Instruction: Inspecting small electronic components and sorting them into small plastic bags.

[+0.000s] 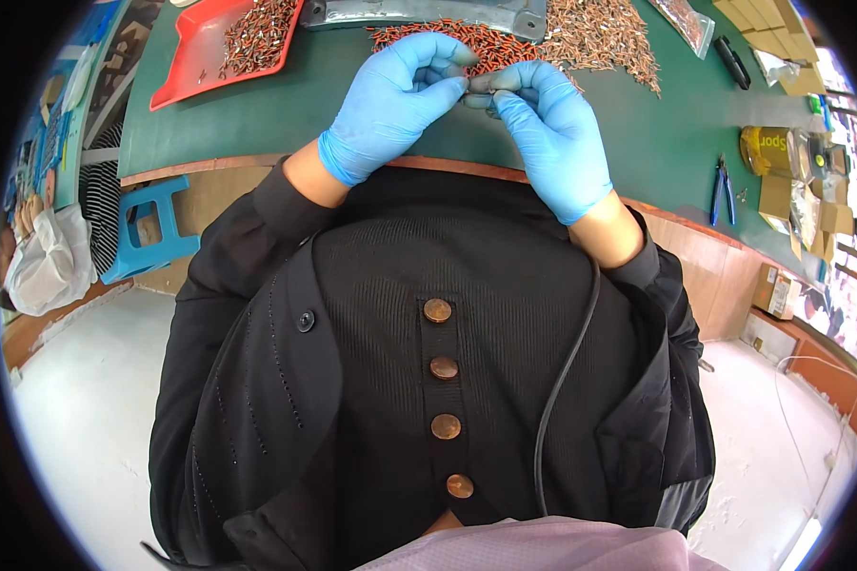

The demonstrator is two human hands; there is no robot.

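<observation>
Fingers (pixel 448 88) of my left hand (pixel 390 105) and of my right hand (pixel 552 133), both in blue gloves, press together from either side on one small dark part (pixel 481 83), pinching it just above the near edge of the green surface (pixel 257 114). From that part, the heap of small reddish-brown pieces (pixel 543 38) lies just beyond on the surface, touching a grey metal plate (pixel 428 13) further back. I see a red tray (pixel 195 57) holding more such pieces well off to its left, and blue-handled pliers (pixel 723 190) well off to its right.
</observation>
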